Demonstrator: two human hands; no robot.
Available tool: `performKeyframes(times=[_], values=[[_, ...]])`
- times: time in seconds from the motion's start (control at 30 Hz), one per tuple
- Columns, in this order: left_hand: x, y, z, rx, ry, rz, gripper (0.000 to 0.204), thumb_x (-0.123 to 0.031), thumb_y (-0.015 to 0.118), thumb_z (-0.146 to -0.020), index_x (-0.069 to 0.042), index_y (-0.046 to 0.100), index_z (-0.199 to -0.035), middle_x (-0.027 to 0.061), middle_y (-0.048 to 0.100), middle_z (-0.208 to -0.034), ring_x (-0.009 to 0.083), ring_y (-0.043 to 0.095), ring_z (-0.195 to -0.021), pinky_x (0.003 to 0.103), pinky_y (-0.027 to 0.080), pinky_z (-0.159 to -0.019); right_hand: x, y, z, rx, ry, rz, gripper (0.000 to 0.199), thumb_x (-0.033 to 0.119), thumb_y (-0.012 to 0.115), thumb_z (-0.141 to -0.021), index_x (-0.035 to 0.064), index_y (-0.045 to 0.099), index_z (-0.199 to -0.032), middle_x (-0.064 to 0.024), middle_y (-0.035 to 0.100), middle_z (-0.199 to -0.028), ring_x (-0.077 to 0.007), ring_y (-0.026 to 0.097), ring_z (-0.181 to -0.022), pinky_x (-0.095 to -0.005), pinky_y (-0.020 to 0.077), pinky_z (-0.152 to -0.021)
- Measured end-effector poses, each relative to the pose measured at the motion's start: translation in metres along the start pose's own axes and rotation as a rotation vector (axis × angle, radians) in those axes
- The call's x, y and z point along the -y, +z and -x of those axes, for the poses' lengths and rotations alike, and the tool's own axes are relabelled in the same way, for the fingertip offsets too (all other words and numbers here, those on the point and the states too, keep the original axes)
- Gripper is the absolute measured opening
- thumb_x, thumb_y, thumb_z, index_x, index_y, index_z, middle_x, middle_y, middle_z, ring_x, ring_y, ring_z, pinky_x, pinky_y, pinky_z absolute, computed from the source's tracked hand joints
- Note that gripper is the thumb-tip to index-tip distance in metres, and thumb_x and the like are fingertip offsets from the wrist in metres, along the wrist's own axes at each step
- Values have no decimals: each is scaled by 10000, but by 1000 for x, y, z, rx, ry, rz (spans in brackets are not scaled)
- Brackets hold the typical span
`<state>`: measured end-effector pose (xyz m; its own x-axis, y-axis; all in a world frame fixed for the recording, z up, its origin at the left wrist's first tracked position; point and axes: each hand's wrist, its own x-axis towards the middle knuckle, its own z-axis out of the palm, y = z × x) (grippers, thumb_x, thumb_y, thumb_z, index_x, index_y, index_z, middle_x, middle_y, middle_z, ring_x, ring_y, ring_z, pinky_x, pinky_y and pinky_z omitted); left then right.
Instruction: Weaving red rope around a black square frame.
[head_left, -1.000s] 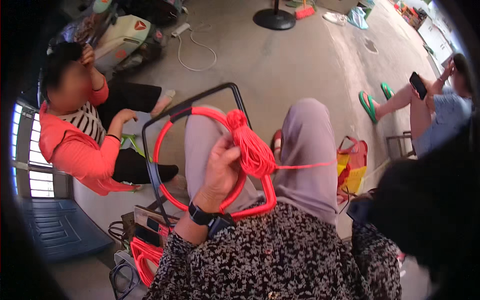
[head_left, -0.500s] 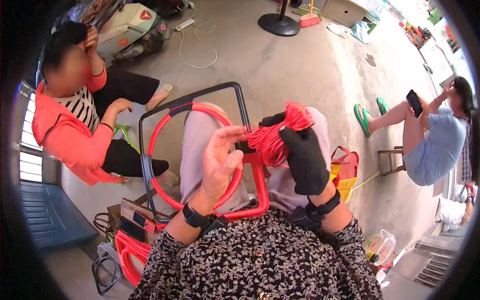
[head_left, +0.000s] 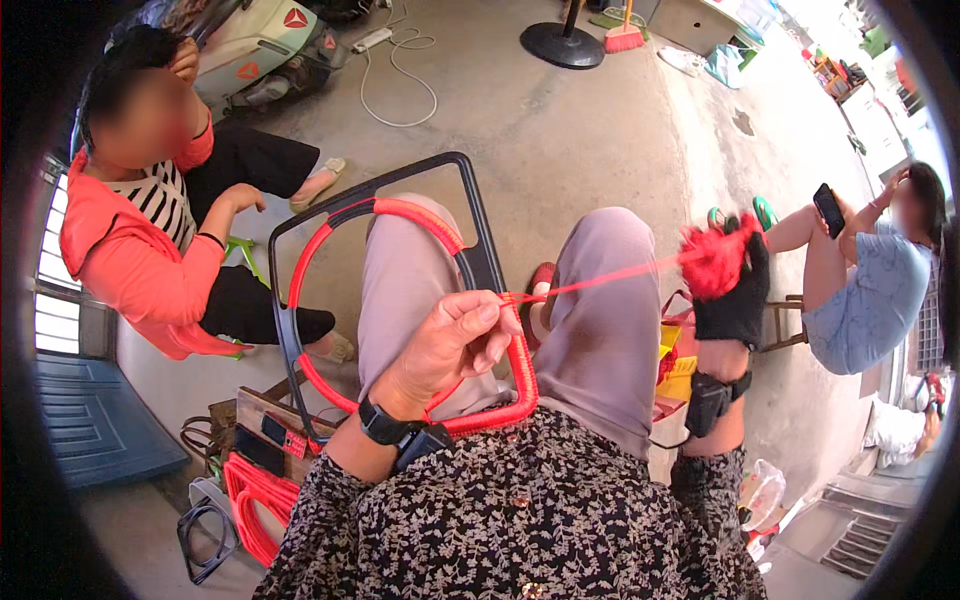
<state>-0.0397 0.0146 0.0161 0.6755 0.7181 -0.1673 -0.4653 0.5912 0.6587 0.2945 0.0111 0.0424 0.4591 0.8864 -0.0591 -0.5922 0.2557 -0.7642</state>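
A black frame (head_left: 478, 207), a rounded rectangle with a ring inside it, rests against my lap. Red cord is wound around much of the ring (head_left: 312, 258) and along the frame's near right side. My bare left hand (head_left: 463, 335) is closed at the frame's right side, pinching the red cord (head_left: 610, 273). That cord runs taut to the right, up to a bundle of red cord (head_left: 714, 262). The bundle is gripped in my right hand (head_left: 735, 300), which wears a black glove and is out to the right, beyond my knee. Motion blurs the bundle a little.
One person (head_left: 150, 220) sits close on the left; another (head_left: 880, 270) sits at the right holding a phone (head_left: 829, 209). Red-wound frames (head_left: 250, 510) and a wooden board (head_left: 262, 425) lie at lower left. A yellow and red bag (head_left: 678, 375) stands by my right leg.
My right hand has swung out to the right with the cord bundle, drawing a length of cord taut. My left hand has closed from open fingers into a pinch at the frame.
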Motion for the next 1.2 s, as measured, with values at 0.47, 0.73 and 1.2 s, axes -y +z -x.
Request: performKeyframes(times=[0.47,0.73,1.2], values=[[-3,2,-11,18,-26,60,340,-208,454,-926,-104,367,-616,25,352,-502,154,374,-419,248,311,-332,-20,-132,53,-130,-14,64,185,220,572,-907,52,575,-984,-81,623,-905,-234,605,-873,-349,486,-840],[2,0,-10,-299,426,-371,296,-167,488,-890,-17,526,-638,217,576,-1128,162,565,-808,254,463,-680,20,-140,43,-343,50,216,194,210,565,-904,59,577,-1026,-84,611,-927,-227,598,-895,-344,487,-836],[8,-4,0,-233,678,-1059,100,-91,616,-801,-10,621,-860,225,440,-1333,328,408,-1266,425,299,-1049,-77,76,71,817,120,923,271,111,746,-740,36,639,-977,-64,674,-781,-123,631,-706,-282,510,-669]])
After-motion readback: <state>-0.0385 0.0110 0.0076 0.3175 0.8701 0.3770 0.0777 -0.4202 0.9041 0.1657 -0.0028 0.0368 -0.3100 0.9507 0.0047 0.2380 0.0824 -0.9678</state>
